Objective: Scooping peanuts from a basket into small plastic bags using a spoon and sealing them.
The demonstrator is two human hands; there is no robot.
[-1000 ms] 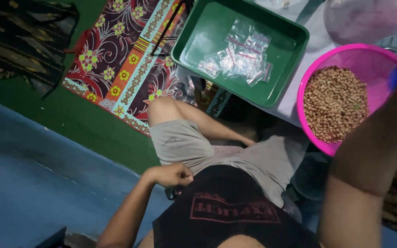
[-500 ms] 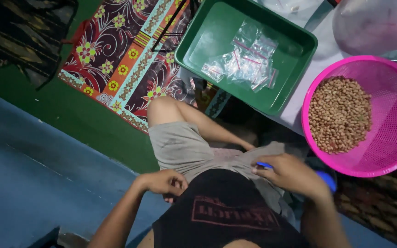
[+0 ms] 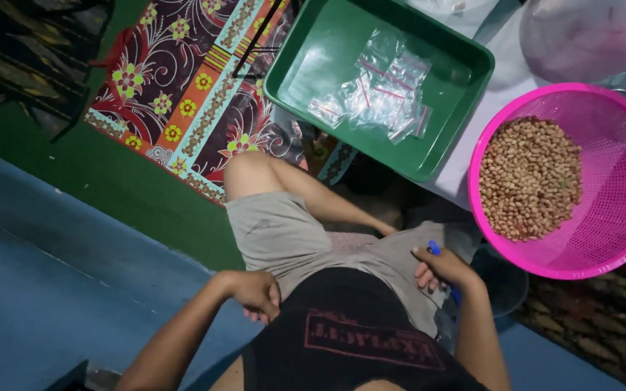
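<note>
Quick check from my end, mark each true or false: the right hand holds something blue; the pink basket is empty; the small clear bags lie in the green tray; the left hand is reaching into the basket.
1. The right hand holds something blue. True; it is too hidden to tell what kind of thing it is.
2. The pink basket is empty. False: it holds a heap of peanuts.
3. The small clear bags lie in the green tray. True.
4. The left hand is reaching into the basket. False: it rests by the person's hip, far from the basket.
</note>
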